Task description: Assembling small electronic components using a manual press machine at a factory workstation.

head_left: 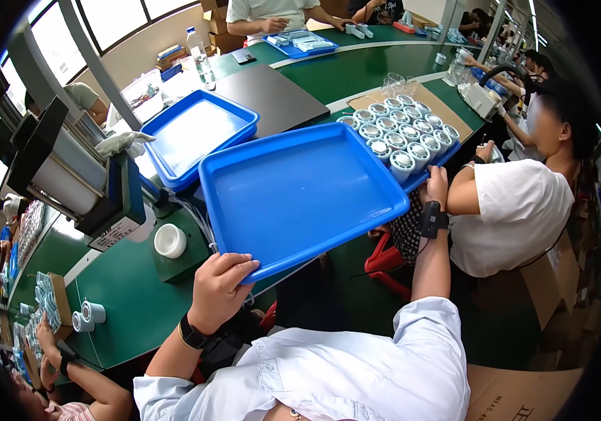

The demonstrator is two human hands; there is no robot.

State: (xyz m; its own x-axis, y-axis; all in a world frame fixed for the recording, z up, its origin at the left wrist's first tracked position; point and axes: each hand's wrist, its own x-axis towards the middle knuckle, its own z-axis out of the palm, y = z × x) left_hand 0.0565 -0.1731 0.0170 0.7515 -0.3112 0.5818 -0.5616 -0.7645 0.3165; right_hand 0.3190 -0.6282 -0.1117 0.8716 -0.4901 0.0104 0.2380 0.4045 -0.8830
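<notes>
An empty blue tray lies tilted in front of me, my left hand closed on its near left corner. My right hand is closed at the near edge of a second blue tray, just past the empty tray's right corner; its fingertips are partly hidden. Rows of pale blue-and-white round cup-like parts stand upright in that second tray. The empty tray's right side overlaps the loaded tray's left part.
Another blue tray sits behind, beside a dark flat board. A bench press-like machine with a white round cup on its base stands left. A co-worker in white sits close on my right. Two pale cups stand left.
</notes>
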